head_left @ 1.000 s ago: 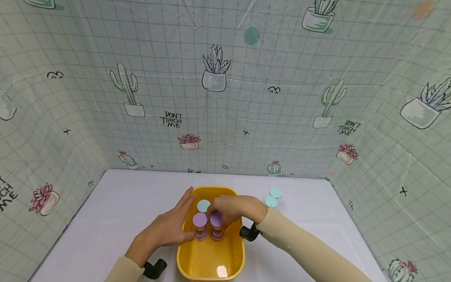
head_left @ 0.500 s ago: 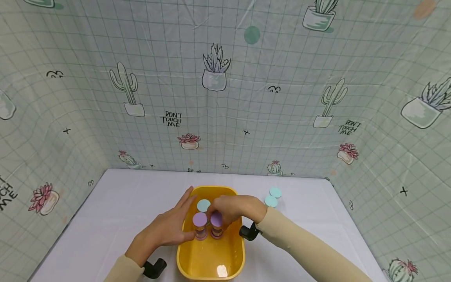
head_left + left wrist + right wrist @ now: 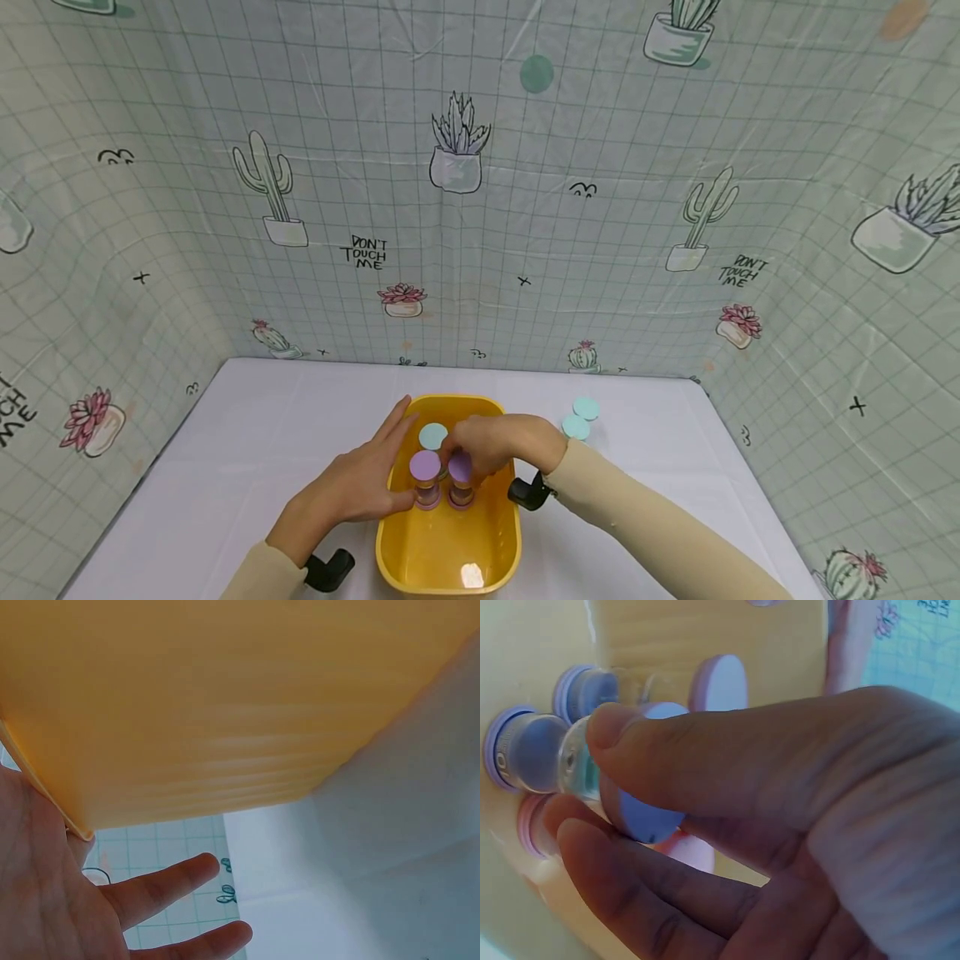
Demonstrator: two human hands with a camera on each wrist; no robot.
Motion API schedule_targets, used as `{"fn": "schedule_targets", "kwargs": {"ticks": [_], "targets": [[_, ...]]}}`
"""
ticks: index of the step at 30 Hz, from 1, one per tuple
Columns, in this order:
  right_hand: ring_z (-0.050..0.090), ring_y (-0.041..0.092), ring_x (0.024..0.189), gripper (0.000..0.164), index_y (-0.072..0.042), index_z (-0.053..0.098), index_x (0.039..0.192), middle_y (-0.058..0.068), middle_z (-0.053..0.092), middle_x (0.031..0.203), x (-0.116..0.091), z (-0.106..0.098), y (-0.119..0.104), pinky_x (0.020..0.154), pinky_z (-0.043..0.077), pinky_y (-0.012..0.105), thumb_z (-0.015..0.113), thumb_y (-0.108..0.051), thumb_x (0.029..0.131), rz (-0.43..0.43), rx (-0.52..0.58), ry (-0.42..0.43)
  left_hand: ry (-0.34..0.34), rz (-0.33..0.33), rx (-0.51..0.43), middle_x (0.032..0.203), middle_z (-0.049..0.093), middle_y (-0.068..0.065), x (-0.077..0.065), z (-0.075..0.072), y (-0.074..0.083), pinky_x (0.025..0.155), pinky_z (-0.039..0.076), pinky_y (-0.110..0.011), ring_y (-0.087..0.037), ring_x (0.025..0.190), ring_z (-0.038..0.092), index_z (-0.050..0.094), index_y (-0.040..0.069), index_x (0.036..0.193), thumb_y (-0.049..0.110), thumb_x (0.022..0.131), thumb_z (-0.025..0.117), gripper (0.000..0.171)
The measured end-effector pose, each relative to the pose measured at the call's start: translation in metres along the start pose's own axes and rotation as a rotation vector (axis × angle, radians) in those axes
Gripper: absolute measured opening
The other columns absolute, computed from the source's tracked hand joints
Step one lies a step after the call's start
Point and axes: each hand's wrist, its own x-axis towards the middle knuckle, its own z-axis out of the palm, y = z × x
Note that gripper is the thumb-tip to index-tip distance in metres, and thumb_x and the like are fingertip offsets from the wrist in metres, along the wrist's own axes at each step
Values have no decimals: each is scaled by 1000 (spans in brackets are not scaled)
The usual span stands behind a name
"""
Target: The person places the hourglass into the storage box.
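Head: hourglasses (image 3: 426,483) in yellow tub (image 3: 420,562)

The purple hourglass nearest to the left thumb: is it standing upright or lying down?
Upright: in the head view, the hourglass stands in the yellow tub, its top above its base.

The left hand (image 3: 64,900) touches the yellow bin (image 3: 187,712), two straight fingers (image 3: 166,889) spread apart.
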Motion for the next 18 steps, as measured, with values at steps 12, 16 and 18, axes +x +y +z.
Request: {"fn": "schedule_targets", "kwargs": {"ticks": [12,16,18], "targets": [[70,20,108,31,-8,72,126,6,73,124,-42,-24,14,92,59,29,73,-15,95,-68,219,205,-8,-17,-21,175,-5,8,2,3,-1,84,58,-63,-37,124,64,17,20,167,37,78,72,106],[69,26,114,34,-8,67,132,9,69,131,-71,-35,38,93,60,35,68,-18,99,-59,295,368,-6,-17,-23,175,-5,7,3,4,-1,84,58,-64,-38,125,63,17,19,167,37,76,71,107],[67,28,119,35,-9,66,133,9,68,132,-83,-37,55,96,59,38,68,-20,99,-46,283,446,-6,-21,-22,175,-4,7,3,4,-1,83,57,-65,-39,125,63,17,19,167,37,76,71,107]]}}
